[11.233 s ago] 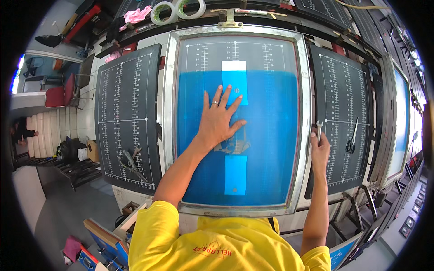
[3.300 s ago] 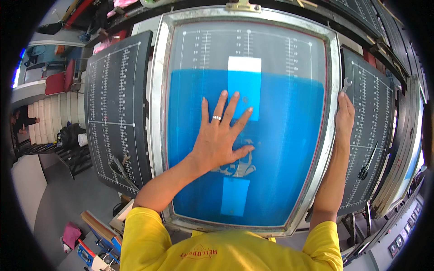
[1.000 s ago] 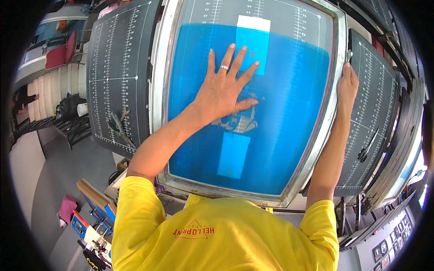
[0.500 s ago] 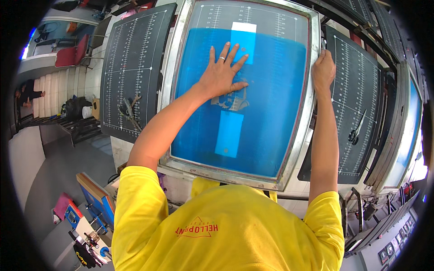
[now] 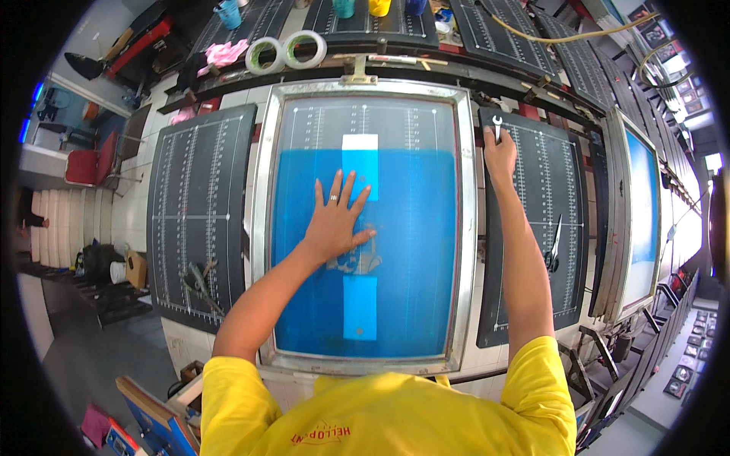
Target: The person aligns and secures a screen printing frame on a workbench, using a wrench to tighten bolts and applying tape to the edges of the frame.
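Note:
A metal-framed printing screen (image 5: 462, 243) with blue-coated mesh lies in front of me over a dark, scale-marked board. My left hand (image 5: 333, 222) rests on the mesh with its fingers spread, and a ring shows on one finger. Two pale rectangles, an upper one (image 5: 365, 182) and a lower one (image 5: 360, 308), show on the mesh, with a small see-through design between them by my thumb. To the right of the frame, my right hand (image 5: 500, 161) is closed around a small wrench (image 5: 498, 121), whose open jaw points away from me.
Dark boards stand on both sides; scissors (image 5: 556, 247) lie on the right one, a greyish tool (image 5: 201, 286) on the left one. A clamp (image 5: 358, 72) sits at the screen's far edge. Beyond are tape rolls (image 5: 305, 50) and coloured cups (image 5: 344, 7). Another screen (image 5: 642, 213) stands far right.
The view has tilted up, bringing the far rail, tape rolls and cups into sight. My right hand has come away from the frame's right side with the wrench. My left hand stays on the mesh.

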Demonstrator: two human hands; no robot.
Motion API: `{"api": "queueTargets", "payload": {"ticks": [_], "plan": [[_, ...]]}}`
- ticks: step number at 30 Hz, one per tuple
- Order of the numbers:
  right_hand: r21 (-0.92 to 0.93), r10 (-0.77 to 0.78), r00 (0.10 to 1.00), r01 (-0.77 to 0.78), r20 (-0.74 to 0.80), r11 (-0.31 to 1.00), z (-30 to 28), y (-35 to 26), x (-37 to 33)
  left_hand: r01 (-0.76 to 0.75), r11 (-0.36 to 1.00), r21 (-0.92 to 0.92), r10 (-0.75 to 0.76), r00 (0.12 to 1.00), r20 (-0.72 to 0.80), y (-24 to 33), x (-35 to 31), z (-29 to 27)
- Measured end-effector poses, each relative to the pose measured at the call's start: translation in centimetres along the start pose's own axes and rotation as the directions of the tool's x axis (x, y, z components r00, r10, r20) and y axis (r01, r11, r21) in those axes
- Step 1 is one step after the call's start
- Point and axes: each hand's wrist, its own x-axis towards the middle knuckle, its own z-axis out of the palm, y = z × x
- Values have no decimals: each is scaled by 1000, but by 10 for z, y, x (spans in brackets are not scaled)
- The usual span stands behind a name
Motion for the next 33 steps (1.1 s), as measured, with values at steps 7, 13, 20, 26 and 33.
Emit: {"api": "queueTargets", "payload": {"ticks": [7,13,20,26,33], "plan": [[57,-5,997,0,78,998,41,1,98,-16,998,-60,19,999,48,1,8,-3],[13,105,979,-109,175,994,74,-12,139,-11,997,-72,18,995,97,-3,11,-4],[12,214,938,-226,275,974,83,-14,151,-13,992,-123,25,995,95,-6,12,-4],[138,194,948,-233,253,963,92,-5,152,-13,991,-132,28,993,116,-4,13,-4],[199,164,949,-222,270,955,98,7,160,-14,991,-136,32,992,126,-4,14,-4]]}}
